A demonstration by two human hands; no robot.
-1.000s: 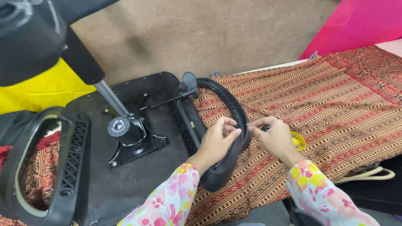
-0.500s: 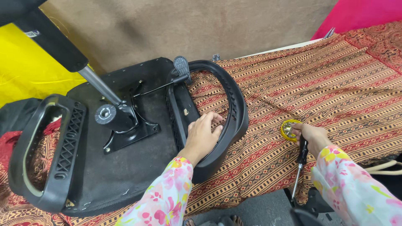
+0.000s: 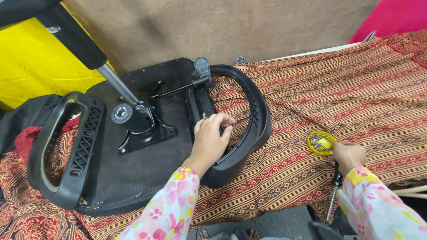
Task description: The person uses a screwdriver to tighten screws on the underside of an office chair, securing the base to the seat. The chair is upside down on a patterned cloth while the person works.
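An upturned black office chair seat [image 3: 133, 178] lies on a patterned cloth. My left hand [image 3: 210, 138] rests on the inner side of its right black armrest [image 3: 255, 120], fingers curled over the mounting part. My right hand [image 3: 348, 155] is at the small yellow dish [image 3: 321, 142] holding screws, fingertips touching its edge, and it also grips a screwdriver [image 3: 332, 200] that points down over the table edge. The left armrest [image 3: 66, 146] stands attached at the seat's other side.
The chair's metal mechanism plate [image 3: 142, 126] and gas column [image 3: 116, 83] rise from the seat centre, with a lever paddle [image 3: 202, 67] near the right armrest. The red and orange striped cloth [image 3: 356, 89] covers the table. Yellow fabric [image 3: 35, 66] hangs at left.
My right hand left the armrest, moved right to the yellow dish, and now carries the screwdriver. My left hand stayed on the armrest. The view shifted slightly.
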